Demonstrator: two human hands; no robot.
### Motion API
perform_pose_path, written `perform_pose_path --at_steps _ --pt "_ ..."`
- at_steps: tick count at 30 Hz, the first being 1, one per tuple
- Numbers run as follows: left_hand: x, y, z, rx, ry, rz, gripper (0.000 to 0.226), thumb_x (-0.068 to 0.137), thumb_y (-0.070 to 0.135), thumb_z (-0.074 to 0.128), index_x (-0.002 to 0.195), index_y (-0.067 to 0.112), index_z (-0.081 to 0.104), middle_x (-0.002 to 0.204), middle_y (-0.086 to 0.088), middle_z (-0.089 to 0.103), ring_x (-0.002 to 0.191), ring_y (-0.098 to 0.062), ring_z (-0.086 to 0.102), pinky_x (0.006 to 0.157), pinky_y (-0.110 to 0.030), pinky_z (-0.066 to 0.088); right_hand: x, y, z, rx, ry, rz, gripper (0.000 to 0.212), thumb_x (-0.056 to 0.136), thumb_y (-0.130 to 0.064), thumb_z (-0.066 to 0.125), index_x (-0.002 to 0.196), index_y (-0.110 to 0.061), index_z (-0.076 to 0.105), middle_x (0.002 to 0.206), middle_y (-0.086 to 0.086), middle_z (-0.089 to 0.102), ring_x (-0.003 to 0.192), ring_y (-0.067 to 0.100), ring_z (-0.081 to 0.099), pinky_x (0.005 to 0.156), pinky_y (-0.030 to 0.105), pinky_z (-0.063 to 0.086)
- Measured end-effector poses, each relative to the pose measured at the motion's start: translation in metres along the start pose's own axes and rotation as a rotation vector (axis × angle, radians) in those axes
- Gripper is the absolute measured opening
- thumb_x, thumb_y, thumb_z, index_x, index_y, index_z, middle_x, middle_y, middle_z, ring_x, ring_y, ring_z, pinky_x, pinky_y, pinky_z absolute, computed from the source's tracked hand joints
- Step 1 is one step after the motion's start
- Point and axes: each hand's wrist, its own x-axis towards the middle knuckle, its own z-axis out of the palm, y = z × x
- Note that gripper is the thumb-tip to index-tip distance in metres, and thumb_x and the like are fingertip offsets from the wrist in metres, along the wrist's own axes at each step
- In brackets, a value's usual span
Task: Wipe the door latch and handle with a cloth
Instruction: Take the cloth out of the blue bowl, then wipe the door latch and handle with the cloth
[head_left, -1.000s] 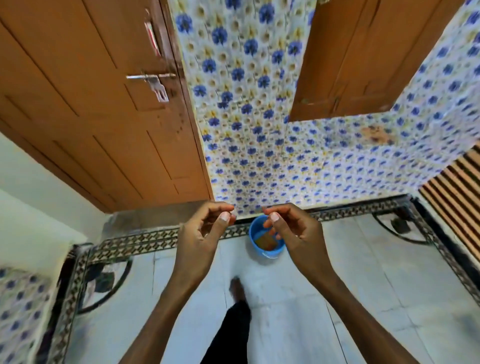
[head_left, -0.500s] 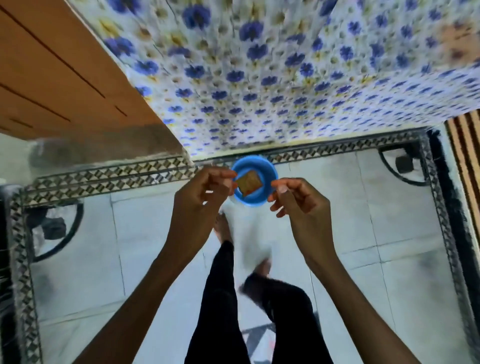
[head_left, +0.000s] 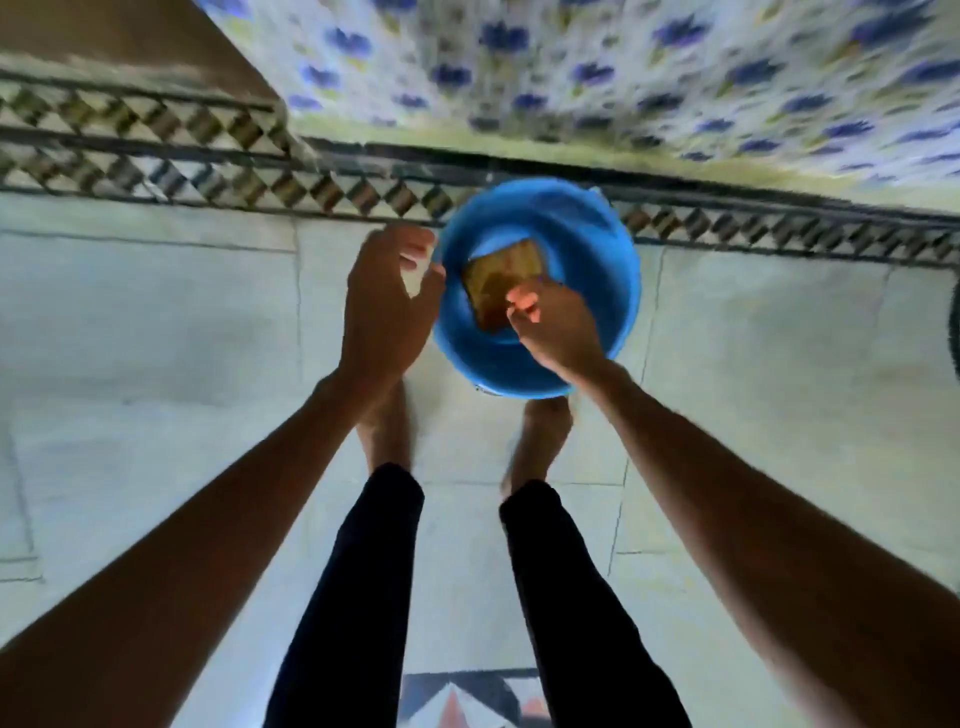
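Observation:
A blue bucket stands on the floor against the wall, straight below me. A brown-yellow square cloth lies inside it. My right hand reaches into the bucket with its fingertips bunched at the cloth's near right corner; blur hides whether they grip it. My left hand hovers just outside the bucket's left rim, fingers loosely curled and holding nothing. The door latch and handle are out of view.
A wall of blue-flowered tiles rises behind the bucket. The wooden door's bottom corner shows at top left. A patterned border strip runs along the pale tiled floor. My bare feet stand just before the bucket.
The view has tipped down and closed in on the bucket. Both hands dropped toward it: the right one went inside to the cloth, the left stopped at the rim.

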Motion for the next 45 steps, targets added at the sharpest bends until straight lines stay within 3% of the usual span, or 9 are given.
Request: perform_pose_path --at_steps 4,8,14,21,25,30,37,40,45 --pt "0.026 -0.053 0.04 0.032 -0.077 0.028 0.042 0.089 0.016 0.067 0.128 0.005 0.056 0.121 -0.014 0.058 0.109 -0.026 0.059 0.089 -0.046 0.052 0.082 0.032 0.038 -0.524 -0.247 -0.113 0.053 0.087 -0.024 0.057 0.137 -0.011 0.044 0.143 0.02 0.043 0.13 0.039 0.044 0.099 0.048 0.044" --pt "0.032 -0.071 0.063 0.054 -0.119 0.065 0.049 0.095 0.014 0.053 0.141 0.003 0.046 0.131 -0.015 0.054 0.121 -0.028 0.054 0.102 -0.045 0.047 0.128 0.045 0.059 -0.811 -0.204 -0.324 0.092 0.067 -0.062 0.026 0.143 -0.011 0.039 0.139 0.019 0.047 0.127 0.042 0.041 0.098 0.051 0.036" --pt "0.028 -0.067 0.071 0.024 -0.075 0.029 0.045 0.097 0.012 0.045 0.142 0.007 0.044 0.132 -0.011 0.053 0.118 -0.026 0.056 0.096 -0.048 0.052 0.135 0.041 0.05 -1.019 -0.205 -0.364 0.047 0.078 -0.033 0.058 0.122 -0.018 0.059 0.126 0.012 0.058 0.122 0.039 0.044 0.097 0.045 0.036" --pt "0.011 -0.031 0.013 -0.024 -0.147 -0.13 0.062 0.092 0.032 0.049 0.149 0.01 0.038 0.132 -0.01 0.051 0.115 -0.023 0.054 0.096 -0.041 0.049 0.046 -0.005 -0.003 -0.572 -0.146 -0.069 0.045 0.075 -0.026 0.068 0.118 -0.021 0.053 0.11 0.013 0.069 0.105 0.037 0.066 0.084 0.04 0.052" --pt "-0.02 0.014 -0.064 -0.047 -0.131 -0.16 0.029 0.1 0.023 0.057 0.127 0.015 0.059 0.11 -0.003 0.067 0.095 -0.016 0.064 0.09 -0.042 0.055 -0.029 -0.058 -0.061 0.105 -0.124 0.185 0.054 0.065 -0.037 0.07 0.113 -0.014 0.058 0.108 0.014 0.07 0.104 0.037 0.065 0.088 0.045 0.052" --pt "-0.078 0.124 -0.189 -0.205 -0.066 -0.186 0.02 0.097 0.008 0.06 0.113 0.017 0.067 0.094 0.009 0.072 0.086 -0.006 0.068 0.078 -0.009 0.049 -0.147 -0.173 -0.165 0.761 -0.193 0.221 0.048 0.076 -0.001 0.073 0.123 -0.007 0.062 0.108 0.012 0.071 0.094 0.028 0.068 0.09 0.045 0.055" --pt "-0.174 0.296 -0.407 -0.396 0.115 -0.078 0.018 0.098 0.005 0.06 0.112 0.015 0.068 0.1 0.0 0.074 0.093 -0.016 0.07 0.081 -0.016 0.053 -0.311 -0.397 -0.301 0.93 -0.316 -0.046 0.044 0.075 -0.004 0.072 0.118 -0.009 0.062 0.109 0.009 0.072 0.099 0.026 0.071 0.087 0.04 0.058" --pt "-0.204 0.35 -0.492 -0.458 0.203 -0.028 0.021 0.087 0.035 0.063 0.106 0.03 0.068 0.099 0.001 0.074 0.097 -0.022 0.071 0.087 -0.033 0.055 -0.361 -0.477 -0.341 0.936 -0.322 -0.152 0.04 0.075 -0.005 0.074 0.112 -0.013 0.063 0.105 0.006 0.073 0.1 0.027 0.07 0.088 0.04 0.057" --pt "-0.23 0.402 -0.593 -0.491 0.329 0.075 0.018 0.087 0.031 0.066 0.104 0.026 0.068 0.087 0.008 0.075 0.087 -0.01 0.071 0.082 -0.025 0.055 -0.423 -0.569 -0.375 0.895 -0.239 -0.223 0.037 0.073 -0.013 0.079 0.108 -0.014 0.066 0.1 0.009 0.074 0.096 0.038 0.067 0.081 0.063 0.05"
